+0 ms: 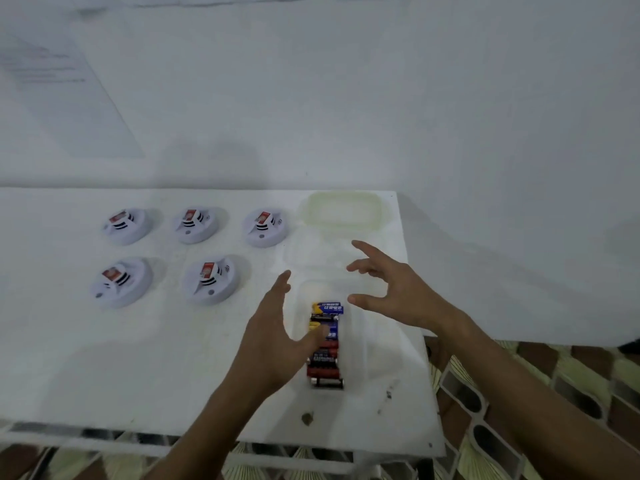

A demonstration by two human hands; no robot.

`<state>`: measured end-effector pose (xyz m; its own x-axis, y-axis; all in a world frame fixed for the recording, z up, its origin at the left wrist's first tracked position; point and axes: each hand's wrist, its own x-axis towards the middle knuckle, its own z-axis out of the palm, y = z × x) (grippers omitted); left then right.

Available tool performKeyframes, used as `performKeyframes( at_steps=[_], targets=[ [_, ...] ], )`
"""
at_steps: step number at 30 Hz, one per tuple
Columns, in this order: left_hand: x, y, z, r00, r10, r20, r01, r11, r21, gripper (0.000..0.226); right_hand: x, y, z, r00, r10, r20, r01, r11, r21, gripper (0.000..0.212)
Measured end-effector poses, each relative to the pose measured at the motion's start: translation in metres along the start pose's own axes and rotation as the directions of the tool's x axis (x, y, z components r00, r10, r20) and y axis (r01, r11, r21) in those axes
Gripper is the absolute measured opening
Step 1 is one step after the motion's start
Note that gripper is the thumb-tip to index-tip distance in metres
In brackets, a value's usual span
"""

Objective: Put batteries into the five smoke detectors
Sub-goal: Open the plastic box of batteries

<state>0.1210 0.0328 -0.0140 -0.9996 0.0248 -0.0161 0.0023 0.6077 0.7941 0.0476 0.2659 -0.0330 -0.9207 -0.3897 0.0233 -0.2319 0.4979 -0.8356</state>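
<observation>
Nearest, on the white surface [138,368], a row of blue, black and red cylindrical batteries [325,344] lies in a clear plastic container [363,344]. The left hand [273,344] and right hand [398,292] flank it, each grip spread wide, holding nothing. Farther left, five round white smoke detectors [211,282]; beyond, a translucent yellowish lid [341,211].

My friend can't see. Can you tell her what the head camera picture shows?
Two open hands, left and right, hover over a row of batteries in a clear box on a white table. Five white smoke detectors sit to the left in two rows, and a clear lid lies behind the box.
</observation>
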Motion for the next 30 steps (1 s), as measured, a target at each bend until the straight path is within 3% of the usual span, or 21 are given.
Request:
performKeyframes(
  at_steps=[8, 18, 23, 27, 30],
  targets=[
    [-0.041, -0.023, -0.007, 0.987, -0.072, 0.146, 0.086, 0.991, -0.098, 0.1, -0.015, -0.017, 0.022, 0.995, 0.035, -0.095, -0.051, 0.983, -0.174, 0.081],
    [-0.018, -0.047, -0.026, 0.957, -0.034, 0.289, 0.09, 0.979, -0.183, 0.094, -0.043, -0.021, 0.045, 0.969, 0.107, -0.221, -0.147, 0.973, -0.176, 0.09],
    [0.016, -0.056, -0.041, 0.97, -0.001, 0.245, 0.052, 0.978, -0.202, 0.073, -0.067, -0.018, 0.047, 0.938, 0.161, -0.306, -0.199, 0.975, -0.097, 0.098],
    [0.039, -0.048, -0.036, 0.997, -0.027, 0.073, 0.048, 0.953, -0.3, 0.057, -0.079, -0.013, 0.054, 0.919, 0.16, -0.361, -0.167, 0.986, 0.012, 0.096],
    [0.036, -0.042, -0.03, 0.993, -0.015, 0.119, 0.062, 0.913, -0.403, 0.077, -0.08, -0.013, 0.058, 0.91, 0.178, -0.374, -0.158, 0.984, 0.081, 0.097]
  ],
)
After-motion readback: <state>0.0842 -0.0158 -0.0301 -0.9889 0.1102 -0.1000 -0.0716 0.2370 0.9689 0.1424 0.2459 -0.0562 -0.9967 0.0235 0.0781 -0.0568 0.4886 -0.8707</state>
